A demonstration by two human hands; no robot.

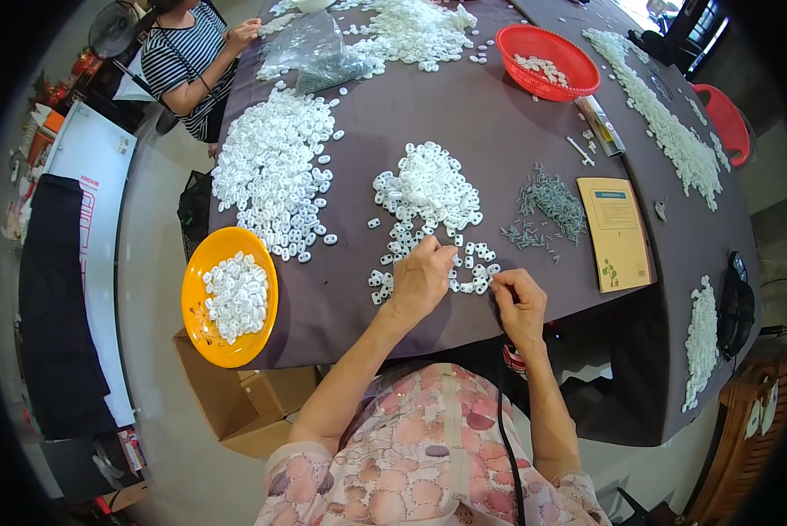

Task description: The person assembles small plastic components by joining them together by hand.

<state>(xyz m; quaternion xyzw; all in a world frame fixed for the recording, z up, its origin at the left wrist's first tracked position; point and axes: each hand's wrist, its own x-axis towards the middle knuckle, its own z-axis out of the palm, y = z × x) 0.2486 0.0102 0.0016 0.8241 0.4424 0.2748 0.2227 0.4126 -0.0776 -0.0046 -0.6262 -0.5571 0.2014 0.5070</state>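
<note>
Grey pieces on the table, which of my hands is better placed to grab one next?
Probably your right hand: it is nearer the grey pieces, while your left hand is farther left, among white pieces.

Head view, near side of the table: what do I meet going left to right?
Round, glossy orange plate → left hand → right hand → rectangular yellow-covered booklet → long, narrow heap of small white pieces.
</note>
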